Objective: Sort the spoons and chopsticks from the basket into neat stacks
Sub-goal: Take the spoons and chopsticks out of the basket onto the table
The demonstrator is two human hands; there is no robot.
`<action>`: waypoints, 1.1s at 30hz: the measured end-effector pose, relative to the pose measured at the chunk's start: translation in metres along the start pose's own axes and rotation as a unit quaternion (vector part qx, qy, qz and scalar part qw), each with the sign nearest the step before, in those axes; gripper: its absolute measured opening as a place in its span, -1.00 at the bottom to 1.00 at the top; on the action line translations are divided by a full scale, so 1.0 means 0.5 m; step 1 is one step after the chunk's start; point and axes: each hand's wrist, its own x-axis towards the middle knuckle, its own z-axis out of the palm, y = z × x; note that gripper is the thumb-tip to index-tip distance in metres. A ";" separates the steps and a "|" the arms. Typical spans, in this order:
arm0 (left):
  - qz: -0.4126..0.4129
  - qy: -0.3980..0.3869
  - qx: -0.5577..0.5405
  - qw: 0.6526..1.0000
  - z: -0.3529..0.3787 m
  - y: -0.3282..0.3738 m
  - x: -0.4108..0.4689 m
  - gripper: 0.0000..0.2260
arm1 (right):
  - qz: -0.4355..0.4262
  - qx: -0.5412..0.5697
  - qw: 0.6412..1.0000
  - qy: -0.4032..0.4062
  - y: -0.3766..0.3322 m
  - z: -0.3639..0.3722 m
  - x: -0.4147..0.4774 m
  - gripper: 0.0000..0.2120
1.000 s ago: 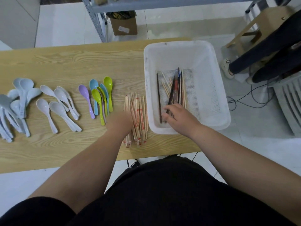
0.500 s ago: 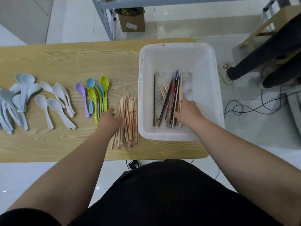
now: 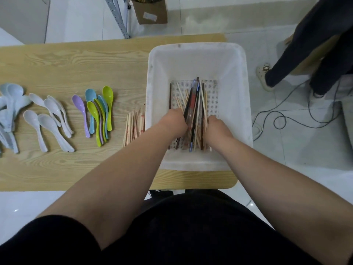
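Inside the basket (image 3: 234, 60) both hands sit on the mixed chopsticks (image 3: 194, 96): left hand (image 3: 176, 121) against the bundle's left side, right hand (image 3: 216, 128) against its right side, bundle between them. Fingers of both hands bend down behind the knuckles and touch the sticks; cannot tell whether they pinch or only press. Bundle is dark, red, blue and bare wood sticks, running away from the fingers toward the far wall. One dark stick (image 3: 170, 96) lies apart on the left hand's outer side, partly under it. Left of the fingers, just outside the basket wall, a wooden stack (image 3: 133, 127) lies on the counter (image 3: 76, 64). Further left are coloured spoons (image 3: 99, 113), then white spoons (image 3: 49, 121), then pale blue spoons (image 3: 9, 108) at the frame edge. Right of the fingers, off the counter, cables (image 3: 282, 119) lie on the floor (image 3: 305, 159).
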 end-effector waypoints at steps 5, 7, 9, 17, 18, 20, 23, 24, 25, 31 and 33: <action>-0.069 0.022 -0.131 0.989 0.037 0.012 0.038 -0.73 | -0.002 0.031 0.999 0.026 -0.007 0.001 0.009 -0.42; -0.074 0.026 -0.176 0.981 0.044 0.013 0.046 -0.68 | -0.008 0.023 0.999 0.043 -0.009 0.003 0.014 -0.29; -0.080 0.038 -0.199 0.976 0.051 0.009 0.054 -0.64 | -0.008 0.018 0.999 0.046 -0.014 0.005 0.017 -0.18; -0.090 0.032 -0.275 0.957 0.053 0.023 0.069 -0.73 | -0.022 0.011 0.999 0.031 -0.027 0.012 0.023 -0.36; -0.084 0.036 -0.262 0.961 0.049 0.026 0.069 -0.70 | -0.021 0.015 0.999 0.032 -0.025 0.013 0.024 -0.38; -0.077 0.056 -0.191 0.977 0.044 0.025 0.067 -0.61 | -0.020 0.024 0.999 0.038 -0.022 0.014 0.024 -0.35; -0.082 0.103 -0.109 0.985 0.050 0.013 0.064 -0.56 | -0.021 0.012 0.999 0.040 -0.024 0.025 0.020 -0.10; -0.086 0.103 -0.089 0.987 0.055 0.010 0.063 -0.57 | -0.024 -0.004 0.999 0.040 -0.027 0.029 0.019 -0.01; -0.094 0.101 -0.074 0.988 0.060 0.006 0.062 -0.58 | -0.026 -0.019 0.999 0.040 -0.030 0.033 0.020 0.03; -0.124 0.086 -0.067 0.986 0.080 0.024 0.052 -0.46 | -0.020 -0.032 0.999 0.032 -0.044 0.027 0.029 -0.23; -0.144 0.079 -0.111 0.980 0.078 0.028 0.055 -0.42 | -0.016 -0.032 0.999 0.026 -0.036 0.025 0.029 -0.34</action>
